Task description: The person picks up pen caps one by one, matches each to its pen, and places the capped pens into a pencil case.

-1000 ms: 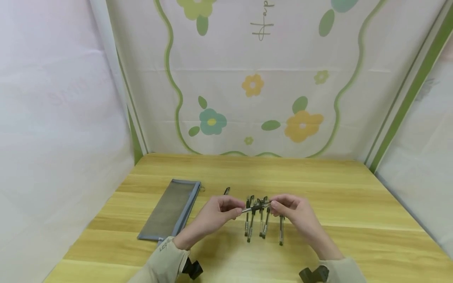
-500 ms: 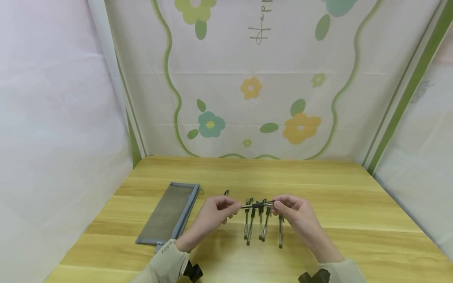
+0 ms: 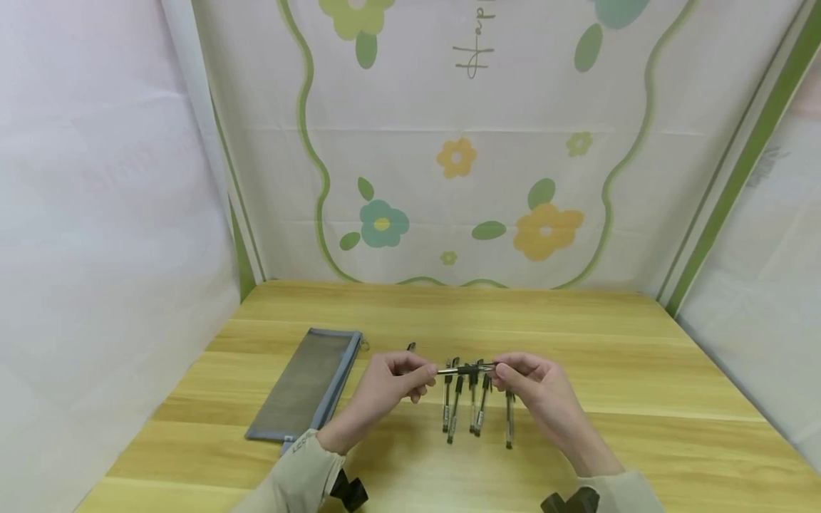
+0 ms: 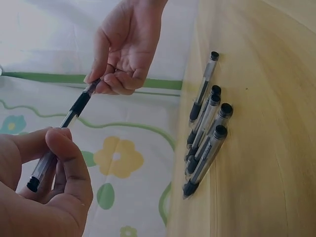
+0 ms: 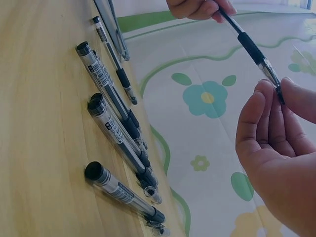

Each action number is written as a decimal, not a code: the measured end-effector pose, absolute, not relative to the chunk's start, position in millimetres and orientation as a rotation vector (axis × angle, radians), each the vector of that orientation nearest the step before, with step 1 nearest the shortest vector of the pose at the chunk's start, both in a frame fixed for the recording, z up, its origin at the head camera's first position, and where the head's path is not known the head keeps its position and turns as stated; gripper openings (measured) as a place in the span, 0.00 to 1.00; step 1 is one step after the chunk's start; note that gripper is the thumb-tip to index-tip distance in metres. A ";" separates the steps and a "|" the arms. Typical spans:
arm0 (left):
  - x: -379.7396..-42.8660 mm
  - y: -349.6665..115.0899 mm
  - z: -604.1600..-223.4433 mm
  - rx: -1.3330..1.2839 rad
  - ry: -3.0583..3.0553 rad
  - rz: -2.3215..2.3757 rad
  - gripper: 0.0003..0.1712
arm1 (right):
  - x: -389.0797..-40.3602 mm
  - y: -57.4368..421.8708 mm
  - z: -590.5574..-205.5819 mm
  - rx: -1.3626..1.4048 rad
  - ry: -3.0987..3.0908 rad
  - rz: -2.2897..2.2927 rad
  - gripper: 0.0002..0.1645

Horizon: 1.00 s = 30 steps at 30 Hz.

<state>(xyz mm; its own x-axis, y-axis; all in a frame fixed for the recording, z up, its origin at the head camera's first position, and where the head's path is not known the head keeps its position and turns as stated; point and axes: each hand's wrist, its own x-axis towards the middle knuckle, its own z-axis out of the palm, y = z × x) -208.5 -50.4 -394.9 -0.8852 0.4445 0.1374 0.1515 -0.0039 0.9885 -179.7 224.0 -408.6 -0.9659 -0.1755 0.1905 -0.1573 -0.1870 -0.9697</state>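
Observation:
A gel pen with a clear barrel and black rubber grip (image 3: 467, 370) is held crosswise above the table between both hands. My left hand (image 3: 380, 388) pinches its barrel near the rear end, whose black plug shows in the left wrist view. At the other end, my right hand (image 3: 541, 388) pinches the clear cap with thumb and fingertips, as seen in the right wrist view. Below the held pen, several similar capped pens (image 4: 206, 160) lie roughly side by side. One more pen (image 5: 114, 57) lies apart to their left, mostly hidden behind my left hand in the head view.
A grey mesh zip pouch with blue edging (image 3: 301, 385) lies flat left of my left hand. The wooden table (image 3: 641, 356) meets a flower-printed cloth wall (image 3: 410, 142) at the back. White cloth panels stand at both sides.
The held pen has gone from slanting to nearly level as my left hand's end rose slightly. My left fingers have shifted on the barrel. The right hand stays almost in place, pinching the cap end.

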 end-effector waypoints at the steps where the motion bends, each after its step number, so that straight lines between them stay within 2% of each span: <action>1: -208.2 -50.3 -394.6 0.633 2.031 1.998 0.14 | -179.7 224.2 -408.6 -0.414 1.989 -2.380 0.18; 9: -208.1 -50.7 -393.5 0.622 1.943 2.057 0.14 | -178.6 227.0 -407.9 -0.490 1.923 -2.398 0.15; 17: -208.3 -53.9 -391.4 0.613 2.000 2.033 0.18 | -177.5 228.8 -407.9 -0.578 1.898 -2.385 0.13; 30: -207.4 -53.0 -390.8 0.611 2.019 2.021 0.13 | -179.5 229.4 -411.6 -0.576 1.883 -2.387 0.11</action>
